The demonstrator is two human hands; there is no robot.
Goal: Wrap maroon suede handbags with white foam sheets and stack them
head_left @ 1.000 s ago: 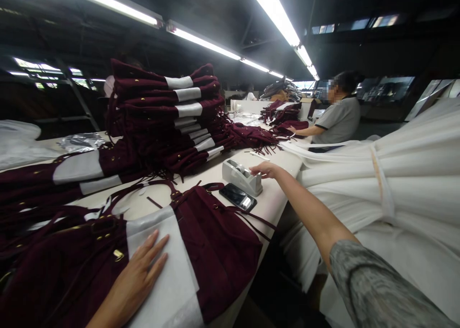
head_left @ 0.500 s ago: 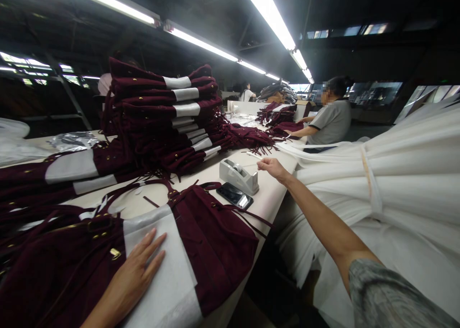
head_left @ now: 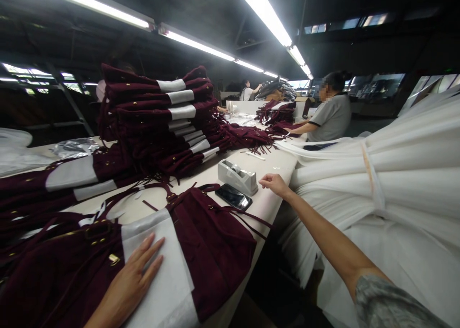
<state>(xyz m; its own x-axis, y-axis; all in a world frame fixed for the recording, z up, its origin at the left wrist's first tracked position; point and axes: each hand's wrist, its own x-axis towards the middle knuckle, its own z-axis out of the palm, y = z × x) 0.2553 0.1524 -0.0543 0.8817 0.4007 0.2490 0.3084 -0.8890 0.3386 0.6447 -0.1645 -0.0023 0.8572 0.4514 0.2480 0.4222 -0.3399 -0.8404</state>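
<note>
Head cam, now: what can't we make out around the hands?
All head view:
Whether the bare right hand pinches anything thin: too small.
White paper wrap beneath the bare left hand: covered by that hand.
Lower part of the maroon fabric bag: cut off by bottom edge.
Screen content on the flat black phone: too small, glare.

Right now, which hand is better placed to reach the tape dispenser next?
Probably the right hand: it is close beside the tape dispenser, while the left hand lies spread on the white wrap across the maroon bag, farther away.
</note>
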